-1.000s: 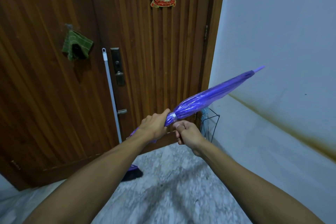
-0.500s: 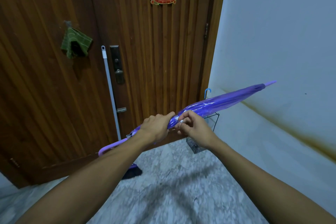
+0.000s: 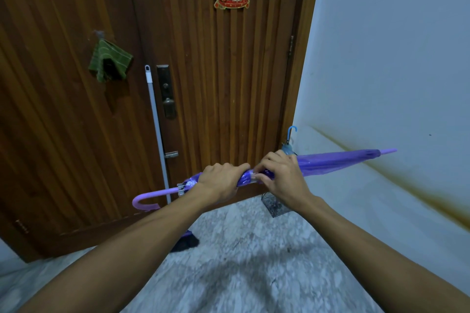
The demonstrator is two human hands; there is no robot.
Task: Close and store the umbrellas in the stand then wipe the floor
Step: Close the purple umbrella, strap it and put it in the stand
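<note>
Left hand (image 3: 220, 180) gripped the folded purple umbrella (image 3: 330, 162) held level before the door, right hand (image 3: 279, 175) pinched its strap area, likely fastening it; next, drop it into the wire stand (image 3: 273, 207), far right.

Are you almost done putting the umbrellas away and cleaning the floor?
About halfway. A blue umbrella already stands in the wire stand by the door. The purple umbrella is folded shut; the left hand grips it while the right hand works at its middle, maybe fastening the strap. It must go in the stand next. The floor is not wiped yet; the mop leans on the door.
</note>
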